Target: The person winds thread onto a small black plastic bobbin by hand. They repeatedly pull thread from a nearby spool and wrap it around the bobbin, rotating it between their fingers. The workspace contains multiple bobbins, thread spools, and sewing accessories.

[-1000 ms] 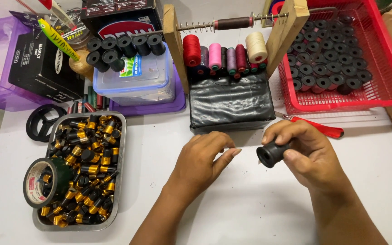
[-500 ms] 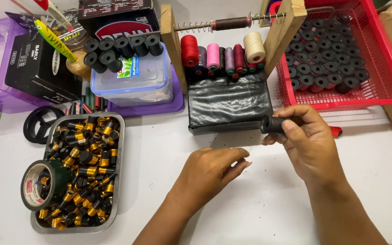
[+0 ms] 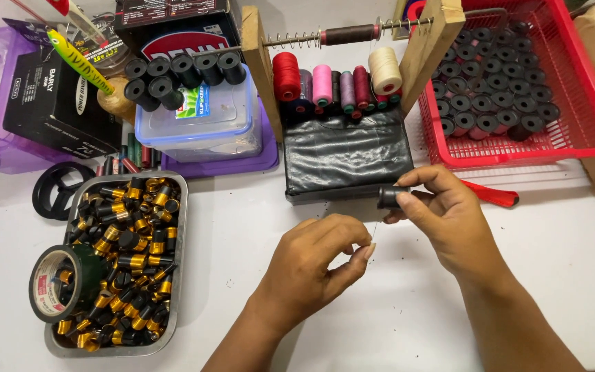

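White tabletop carries both hands near its middle: the right hand pinches a small black spool just before the black block, the left hand curled with fingertips pinched narrow.

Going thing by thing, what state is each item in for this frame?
Right hand: shut on a black spool, held above the table.
Left hand: fingers pinched together; what they hold is too thin to tell.
Metal tray: full of black-and-gold caps.
Red basket: holds rows of black spools.
Clear tub: lid on, spools on top.
Tape roll: leaning on the tray.
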